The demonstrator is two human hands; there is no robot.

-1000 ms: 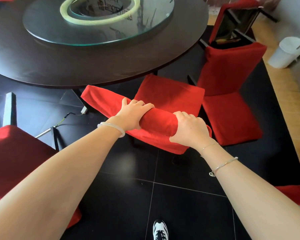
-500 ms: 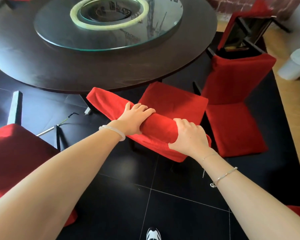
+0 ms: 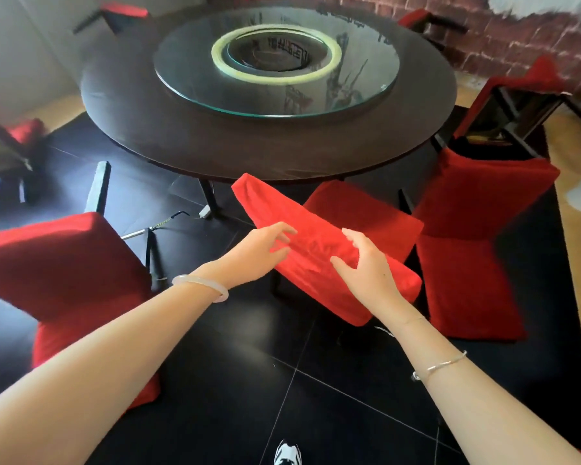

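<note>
Both my hands are open, fingers spread, holding nothing. My left hand and right hand hover over the chair back, which slants near the table. I should grasp it evenly on both sides so the chair moves straight.

Floor: glossy black tiles, pale wood strip along one edge.
Wall: red brick.
Desk: round, dark, glass disc on top.
Seating: red-covered chairs around the desk.
Light: soft daylight glare on the glass.
</note>
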